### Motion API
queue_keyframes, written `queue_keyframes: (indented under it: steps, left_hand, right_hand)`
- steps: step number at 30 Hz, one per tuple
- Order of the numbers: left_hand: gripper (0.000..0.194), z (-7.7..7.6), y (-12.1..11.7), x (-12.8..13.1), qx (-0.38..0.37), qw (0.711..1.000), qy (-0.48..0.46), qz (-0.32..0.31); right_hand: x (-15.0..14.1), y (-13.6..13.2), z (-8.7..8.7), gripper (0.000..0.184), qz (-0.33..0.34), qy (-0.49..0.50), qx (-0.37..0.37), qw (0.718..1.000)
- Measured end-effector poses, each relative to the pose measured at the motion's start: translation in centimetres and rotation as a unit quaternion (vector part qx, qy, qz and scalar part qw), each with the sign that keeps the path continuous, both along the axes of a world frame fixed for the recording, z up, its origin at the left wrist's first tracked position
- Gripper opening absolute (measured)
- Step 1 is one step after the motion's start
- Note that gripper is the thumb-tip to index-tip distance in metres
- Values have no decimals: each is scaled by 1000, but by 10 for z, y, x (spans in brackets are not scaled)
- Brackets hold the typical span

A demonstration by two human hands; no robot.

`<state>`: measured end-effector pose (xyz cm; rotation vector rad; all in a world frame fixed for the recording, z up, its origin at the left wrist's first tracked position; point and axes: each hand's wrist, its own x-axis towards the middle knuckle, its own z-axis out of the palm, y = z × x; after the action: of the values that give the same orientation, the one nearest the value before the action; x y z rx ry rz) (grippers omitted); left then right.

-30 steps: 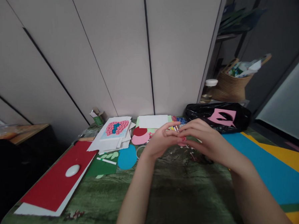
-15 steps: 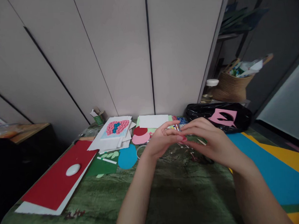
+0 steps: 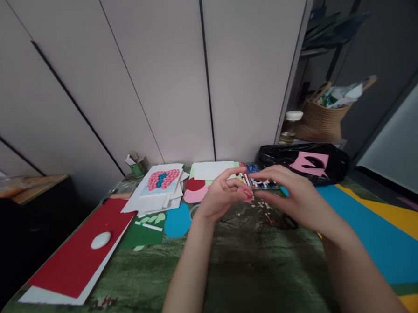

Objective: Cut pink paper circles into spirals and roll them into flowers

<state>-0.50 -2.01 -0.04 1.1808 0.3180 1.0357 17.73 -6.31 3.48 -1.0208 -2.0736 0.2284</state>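
My left hand (image 3: 218,195) is raised over the middle of the table, its thumb and fingers closed on a small pink paper piece (image 3: 246,194). The piece looks curled, but its exact form is too small to make out. Just to the right, my right hand (image 3: 297,194) holds nothing; its thumb and fingers are apart, with the tips close to the pink piece. Behind the hands lie a pink paper circle (image 3: 193,195) and a dark red one (image 3: 195,184). White paper scraps (image 3: 264,205) are scattered below the fingers.
At left, red paper (image 3: 74,257) carries a white oval object (image 3: 101,240). White sheets hold a pink-and-blue heart picture (image 3: 164,179). Near them lie green paper (image 3: 143,237) and a blue paper shape (image 3: 177,221). Blue sheets (image 3: 370,232) and a black bag (image 3: 339,166) stand at right.
My right hand has come away from the pink piece, and its fingers have spread. The left hand keeps the piece and has shifted slightly left.
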Motion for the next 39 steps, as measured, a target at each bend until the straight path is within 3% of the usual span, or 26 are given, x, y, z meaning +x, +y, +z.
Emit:
queue_keyframes:
  steps: [3,8,11,22,29,39]
  left_hand:
    - [55,1,0,-3,26,998,-31,40]
    - [55,-1,0,-7,55,996,-58,40]
    - [55,-1,0,-7,51,997,-48,36]
    - [54,-2,1,-7,41,998,-28,49]
    - [52,-3,2,-7,62,994,-62,70]
    - [46,0,2,-6,94,990,-26,104]
  right_hand:
    - [-5,-2,-3,24,-25,100,-91,990]
    - [-19,-7,-6,23,111,208,-236,943]
    - [-26,-8,-5,20,139,274,-268,913]
    - [-31,-4,-11,12,138,315,-265,901]
    - [-41,0,-17,13,137,368,-272,879]
    - [-33,0,-17,8,96,333,-210,914]
